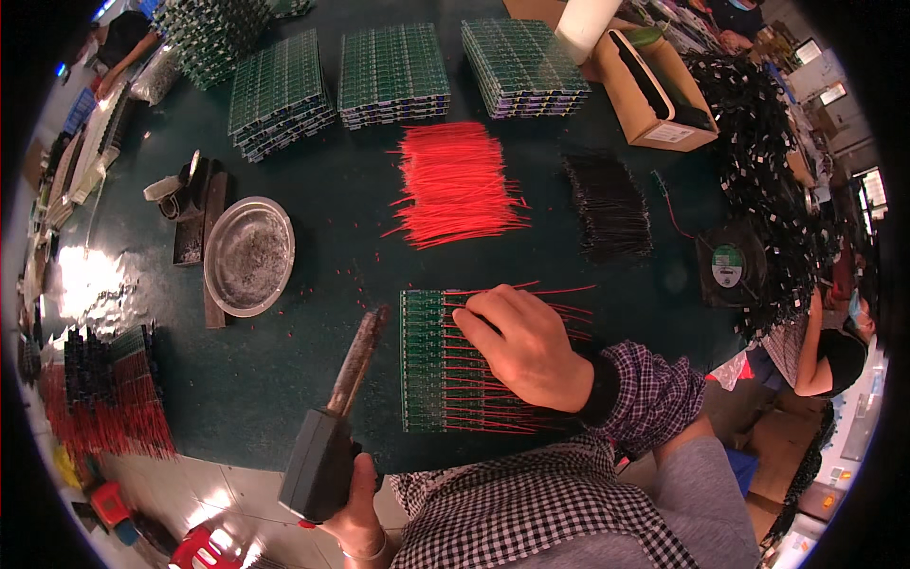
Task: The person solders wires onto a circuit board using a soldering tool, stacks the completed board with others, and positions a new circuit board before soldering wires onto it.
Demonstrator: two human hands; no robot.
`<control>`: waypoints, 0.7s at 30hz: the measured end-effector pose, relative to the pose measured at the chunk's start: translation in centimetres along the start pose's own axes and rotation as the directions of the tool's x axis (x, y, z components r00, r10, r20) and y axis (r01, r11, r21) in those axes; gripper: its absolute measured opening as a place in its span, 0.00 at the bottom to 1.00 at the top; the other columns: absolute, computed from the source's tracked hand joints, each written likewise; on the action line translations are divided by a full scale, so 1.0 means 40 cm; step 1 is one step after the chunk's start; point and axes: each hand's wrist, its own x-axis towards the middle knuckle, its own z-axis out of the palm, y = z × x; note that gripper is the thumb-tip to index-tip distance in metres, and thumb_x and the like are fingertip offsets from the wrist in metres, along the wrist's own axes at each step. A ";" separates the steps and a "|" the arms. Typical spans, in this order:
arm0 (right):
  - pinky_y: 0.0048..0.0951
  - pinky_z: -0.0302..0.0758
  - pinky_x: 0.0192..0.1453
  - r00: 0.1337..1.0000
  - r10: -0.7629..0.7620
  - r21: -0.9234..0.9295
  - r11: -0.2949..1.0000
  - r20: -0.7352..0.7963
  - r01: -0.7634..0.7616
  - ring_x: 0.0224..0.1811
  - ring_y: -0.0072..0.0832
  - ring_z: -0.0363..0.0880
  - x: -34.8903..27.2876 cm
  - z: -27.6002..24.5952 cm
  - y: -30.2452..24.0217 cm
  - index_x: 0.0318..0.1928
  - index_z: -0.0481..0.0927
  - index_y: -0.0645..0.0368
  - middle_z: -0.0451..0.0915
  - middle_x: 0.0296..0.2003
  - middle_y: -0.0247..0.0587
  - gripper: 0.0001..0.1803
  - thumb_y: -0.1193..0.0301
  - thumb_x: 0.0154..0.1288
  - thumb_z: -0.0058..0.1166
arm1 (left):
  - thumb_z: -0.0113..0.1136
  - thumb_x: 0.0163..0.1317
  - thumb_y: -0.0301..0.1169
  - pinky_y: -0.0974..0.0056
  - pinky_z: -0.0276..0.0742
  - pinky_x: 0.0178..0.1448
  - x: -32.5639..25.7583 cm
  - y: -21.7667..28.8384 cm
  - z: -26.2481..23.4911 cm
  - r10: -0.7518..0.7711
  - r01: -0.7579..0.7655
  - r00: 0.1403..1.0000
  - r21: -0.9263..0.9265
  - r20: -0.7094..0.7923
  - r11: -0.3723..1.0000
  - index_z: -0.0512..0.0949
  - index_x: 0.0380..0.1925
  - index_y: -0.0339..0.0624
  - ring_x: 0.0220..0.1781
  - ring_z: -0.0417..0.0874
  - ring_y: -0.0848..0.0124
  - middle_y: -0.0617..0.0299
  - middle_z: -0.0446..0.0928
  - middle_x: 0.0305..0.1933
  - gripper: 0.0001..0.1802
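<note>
While my left hand (358, 512) grips a dark-grey, pistol-shaped soldering gun (318, 465) by its handle, my right hand (531, 346) bends over thin red insulated wires (474, 387) on a green rectangular circuit-board panel (417, 365), directly beneath and left of the right fingers. Those fingers are curled, tips low; whether they pinch a wire, I cannot tell. The gun's long, rust-brown metal barrel (355, 360) slants up between my hands: if hot and swung rightward, it could scorch insulation or burn my fingertips. A wire brushed by my knuckles could shift out of line, and the purple-checked fabric sleeve (654, 389) behind them could catch nearby ends.

Well left of my left fingers lie red-wired boards (104, 389); ahead of them, a round silver metal dish (245, 305) holds grey debris. Beyond my right fingers spreads a loose red wire pile (453, 180), backed by stacked green boards (393, 76). Ahead and right come a flat black wire bundle (607, 204), an open brown cardboard box (627, 109) and a black plastic fan (749, 275). Blocking the view, my right hand covers the panel's upper-right wires.
</note>
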 end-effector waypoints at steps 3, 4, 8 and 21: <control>0.31 0.81 0.44 0.999 -0.047 -0.053 0.998 -0.017 0.046 0.41 0.34 0.80 0.002 -0.004 -0.001 0.41 0.84 0.67 0.78 0.38 0.41 0.14 0.78 0.51 0.62 | 0.66 0.54 0.15 0.73 0.70 0.25 -0.005 -0.005 -0.002 -0.062 0.060 0.997 0.055 0.052 0.997 0.82 0.51 0.30 0.22 0.77 0.77 0.55 0.84 0.39 0.21; 0.31 0.81 0.44 0.999 -0.047 -0.053 0.998 -0.018 0.046 0.41 0.34 0.80 0.003 -0.009 -0.002 0.41 0.84 0.67 0.78 0.38 0.41 0.14 0.78 0.51 0.62 | 0.66 0.54 0.15 0.73 0.70 0.25 -0.011 -0.009 -0.004 -0.061 0.059 0.997 0.055 0.052 0.997 0.82 0.51 0.30 0.22 0.77 0.77 0.55 0.84 0.39 0.21; 0.35 0.82 0.43 0.999 -0.032 0.019 0.999 -0.008 0.032 0.41 0.38 0.82 -0.002 -0.018 -0.010 0.46 0.85 0.70 0.80 0.42 0.45 0.19 0.79 0.50 0.61 | 0.69 0.53 0.17 0.73 0.71 0.27 -0.023 -0.010 -0.005 -0.065 0.056 0.993 0.090 0.098 0.994 0.83 0.50 0.31 0.23 0.78 0.77 0.58 0.83 0.38 0.21; 0.31 0.81 0.43 0.999 -0.051 -0.032 0.998 0.011 0.052 0.39 0.33 0.79 -0.009 -0.007 -0.006 0.42 0.84 0.67 0.77 0.36 0.39 0.14 0.75 0.53 0.62 | 0.76 0.49 0.21 0.69 0.77 0.39 -0.011 0.042 0.029 -0.133 0.110 0.978 0.143 0.160 0.984 0.85 0.41 0.31 0.34 0.82 0.74 0.61 0.84 0.35 0.17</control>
